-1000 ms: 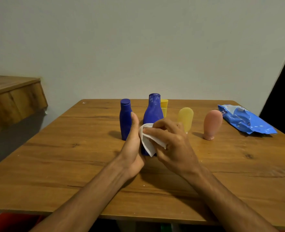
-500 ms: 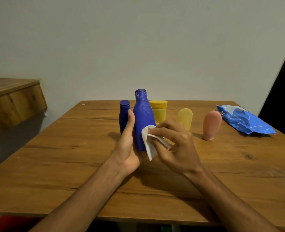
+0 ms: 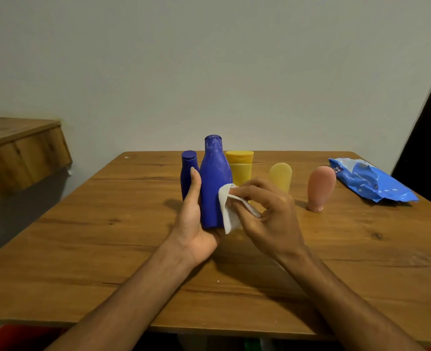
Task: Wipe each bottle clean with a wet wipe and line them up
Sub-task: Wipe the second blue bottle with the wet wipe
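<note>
Holding the large blue bottle (image 3: pixel 215 181) upright over the middle of the table (image 3: pixel 95 249), we have its base seated in our left hand (image 3: pixel 194 224). The thumb lies straight up along the bottle's left side. The other fingers pass behind the bottle and are hidden, so we cannot tell how tightly they wrap it. Its cap is on and points upward.

Our right hand (image 3: pixel 267 219) pinches a white wet wipe (image 3: pixel 228 214) between the thumb and curled fingers. The bunched wipe is pressed to the lower right side of the bottle, with a loose corner hanging down beside the base.

Just behind our left thumb stands a small blue bottle (image 3: pixel 187 171), upright with its cap on. A yellow tube (image 3: pixel 241 165) stands on its cap behind the large bottle, partly hidden by it. To the right stands a pale yellow bottle (image 3: pixel 280 177), its lower part hidden by our right hand, and further right, with a gap between, a pink bottle (image 3: pixel 320 186) stands cap down. These run roughly in a row across the far half of the table.

Near the far right edge lies a crumpled blue pack of wipes (image 3: pixel 369 181), well apart from the bottles. A wooden ledge (image 3: pixel 19 148) juts out at the left, against the plain wall (image 3: pixel 209 59). Something red (image 3: pixel 19 338) shows below the table's near edge.
</note>
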Action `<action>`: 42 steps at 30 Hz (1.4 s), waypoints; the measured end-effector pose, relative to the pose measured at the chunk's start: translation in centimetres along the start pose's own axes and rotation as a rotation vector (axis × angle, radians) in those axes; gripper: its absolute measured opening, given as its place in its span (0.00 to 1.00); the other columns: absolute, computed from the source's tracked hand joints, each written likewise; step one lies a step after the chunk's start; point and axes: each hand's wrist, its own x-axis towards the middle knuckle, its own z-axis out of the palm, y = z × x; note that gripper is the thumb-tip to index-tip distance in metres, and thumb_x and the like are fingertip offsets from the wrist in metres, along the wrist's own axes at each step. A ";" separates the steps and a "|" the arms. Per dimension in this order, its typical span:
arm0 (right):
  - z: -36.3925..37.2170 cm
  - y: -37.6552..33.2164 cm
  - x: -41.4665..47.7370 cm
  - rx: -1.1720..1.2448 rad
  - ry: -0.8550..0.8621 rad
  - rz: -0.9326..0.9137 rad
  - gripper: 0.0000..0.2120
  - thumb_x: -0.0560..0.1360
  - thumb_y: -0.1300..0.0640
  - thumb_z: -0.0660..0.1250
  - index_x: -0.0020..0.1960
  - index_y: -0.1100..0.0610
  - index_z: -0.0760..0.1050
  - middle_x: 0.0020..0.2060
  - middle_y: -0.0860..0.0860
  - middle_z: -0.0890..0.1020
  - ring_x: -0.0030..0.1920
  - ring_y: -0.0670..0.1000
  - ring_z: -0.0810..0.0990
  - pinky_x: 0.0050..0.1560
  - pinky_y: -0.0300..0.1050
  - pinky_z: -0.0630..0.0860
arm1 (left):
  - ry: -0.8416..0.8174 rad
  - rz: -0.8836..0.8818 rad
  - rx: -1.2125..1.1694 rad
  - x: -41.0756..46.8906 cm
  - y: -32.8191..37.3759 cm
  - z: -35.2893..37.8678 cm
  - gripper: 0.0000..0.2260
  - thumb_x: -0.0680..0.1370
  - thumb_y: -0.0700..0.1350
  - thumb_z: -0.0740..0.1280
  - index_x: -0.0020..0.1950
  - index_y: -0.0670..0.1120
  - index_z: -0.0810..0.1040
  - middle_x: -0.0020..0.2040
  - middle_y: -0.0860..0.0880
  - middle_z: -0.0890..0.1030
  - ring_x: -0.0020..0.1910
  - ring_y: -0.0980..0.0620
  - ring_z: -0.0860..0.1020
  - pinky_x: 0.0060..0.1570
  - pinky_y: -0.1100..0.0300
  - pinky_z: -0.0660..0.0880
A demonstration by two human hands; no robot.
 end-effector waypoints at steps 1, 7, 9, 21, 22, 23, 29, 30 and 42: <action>0.0 0.0 0.0 0.004 0.008 0.012 0.13 0.73 0.51 0.67 0.51 0.58 0.82 0.46 0.50 0.81 0.46 0.50 0.79 0.42 0.52 0.80 | 0.004 0.004 0.001 0.0 0.0 0.0 0.30 0.74 0.65 0.65 0.67 0.44 0.76 0.53 0.42 0.82 0.48 0.45 0.82 0.46 0.49 0.80; -0.1 0.1 -0.1 0.003 -0.047 -0.017 0.16 0.73 0.47 0.65 0.52 0.57 0.82 0.48 0.50 0.81 0.48 0.50 0.79 0.42 0.51 0.81 | 0.019 -0.020 0.022 -0.2 0.1 0.1 0.29 0.75 0.65 0.64 0.66 0.44 0.76 0.53 0.42 0.83 0.47 0.45 0.83 0.43 0.50 0.80; 0.0 0.3 0.0 0.008 0.003 0.023 0.16 0.73 0.47 0.65 0.53 0.57 0.81 0.49 0.50 0.81 0.49 0.50 0.79 0.43 0.52 0.81 | 0.019 -0.027 0.054 -0.1 0.0 0.0 0.30 0.75 0.65 0.64 0.67 0.45 0.76 0.57 0.42 0.82 0.51 0.44 0.82 0.46 0.49 0.80; -0.5 0.3 0.7 0.042 0.246 0.047 0.12 0.76 0.55 0.66 0.56 0.60 0.80 0.49 0.52 0.80 0.50 0.47 0.79 0.45 0.36 0.78 | -0.121 -0.026 0.252 -0.8 -0.6 0.1 0.28 0.78 0.65 0.59 0.61 0.44 0.79 0.44 0.42 0.79 0.36 0.47 0.77 0.31 0.55 0.76; -0.5 0.3 0.6 0.038 0.248 0.040 0.12 0.76 0.56 0.66 0.56 0.60 0.80 0.49 0.53 0.80 0.50 0.48 0.79 0.45 0.35 0.77 | -0.120 -0.015 0.272 -0.8 -0.6 0.0 0.27 0.78 0.65 0.59 0.60 0.44 0.80 0.44 0.42 0.79 0.35 0.47 0.77 0.31 0.55 0.76; -0.5 0.3 0.5 0.030 0.238 0.013 0.13 0.76 0.55 0.66 0.56 0.60 0.80 0.49 0.53 0.80 0.51 0.48 0.78 0.46 0.34 0.77 | -0.115 0.002 0.289 -0.7 -0.6 0.0 0.27 0.78 0.65 0.59 0.59 0.45 0.80 0.43 0.43 0.79 0.35 0.47 0.77 0.32 0.55 0.75; -0.3 0.4 0.3 -0.019 0.209 -0.049 0.14 0.75 0.54 0.65 0.58 0.58 0.79 0.51 0.54 0.78 0.51 0.53 0.78 0.42 0.50 0.80 | -0.102 0.049 0.359 -0.8 -0.7 0.3 0.25 0.76 0.65 0.60 0.57 0.47 0.81 0.44 0.43 0.80 0.35 0.47 0.77 0.32 0.56 0.74; -0.3 0.3 0.3 -0.023 0.218 -0.050 0.14 0.75 0.54 0.64 0.58 0.59 0.79 0.51 0.55 0.78 0.51 0.54 0.78 0.41 0.53 0.80 | -0.097 0.048 0.369 -0.9 -0.7 0.4 0.25 0.76 0.65 0.60 0.57 0.46 0.81 0.43 0.43 0.80 0.34 0.47 0.77 0.32 0.56 0.74; 0.1 0.7 0.0 -0.213 0.104 -0.184 0.22 0.73 0.63 0.71 0.63 0.52 0.70 0.57 0.51 0.70 0.56 0.56 0.74 0.43 0.51 0.80 | -0.041 0.107 0.469 -0.9 -0.8 0.2 0.26 0.75 0.65 0.61 0.58 0.45 0.79 0.42 0.42 0.80 0.33 0.45 0.77 0.31 0.56 0.74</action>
